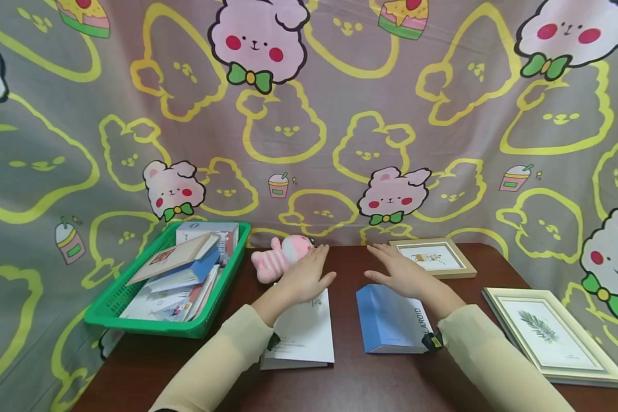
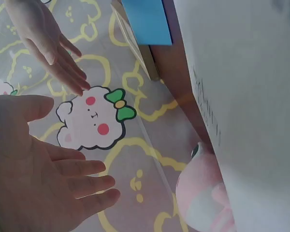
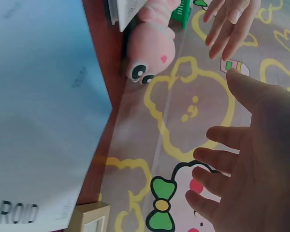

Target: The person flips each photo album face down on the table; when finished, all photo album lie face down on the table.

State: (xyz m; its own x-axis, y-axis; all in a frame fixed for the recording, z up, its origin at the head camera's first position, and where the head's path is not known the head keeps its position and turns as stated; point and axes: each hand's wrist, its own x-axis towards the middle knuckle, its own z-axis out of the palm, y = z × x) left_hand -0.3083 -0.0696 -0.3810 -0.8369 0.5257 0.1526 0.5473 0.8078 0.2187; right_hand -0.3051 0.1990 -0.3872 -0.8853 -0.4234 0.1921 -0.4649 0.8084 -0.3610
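Empty, straight-fingered hands [image 1: 302, 281] [image 1: 405, 277] hover near a white folder [image 1: 308, 332] and blue folder [image 1: 383, 317], the left partly hiding a plush toy [image 1: 273, 264] beside a plastic basket [image 1: 182, 328].

Left hand [image 1: 304, 280], right hand [image 1: 404, 274] raised, apart — fingers extended, thumbs spread.

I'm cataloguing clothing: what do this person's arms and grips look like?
Long, pale beige fabric sleeves on both sides, ending in cuffs. Small black wrist-worn devices show beside them, the right one with yellowish marks. The left grip and right grip are bare: no gloves or rings visible.
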